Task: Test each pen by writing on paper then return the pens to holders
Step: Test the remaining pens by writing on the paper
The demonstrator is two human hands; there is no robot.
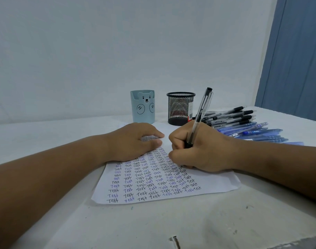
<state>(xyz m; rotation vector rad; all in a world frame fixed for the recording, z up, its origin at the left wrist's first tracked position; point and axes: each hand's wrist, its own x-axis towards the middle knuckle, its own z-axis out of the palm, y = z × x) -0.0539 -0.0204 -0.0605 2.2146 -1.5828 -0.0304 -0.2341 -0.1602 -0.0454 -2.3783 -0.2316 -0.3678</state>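
paper (212,184) lies flat on the white counter (225,221), covered in rows of the word "test" in black and blue ink. the right hand (198,150) has its fingers curled tight round a clear black-ink pen (200,114), tip hidden behind the fingers at the sheet, cap end tilted toward 1 o'clock. the left hand (134,141) rests on the sheet's upper left part, at 9 o'clock from the right hand, fingers straight and pressing it down, holding nothing. at 12 o'clock from the hands stand a light blue bear holder (143,106) and, just beside it at its 3 o'clock, a black mesh holder (179,108). a pile of black and blue pens (243,124) lies on the counter at 3 o'clock from the mesh holder.
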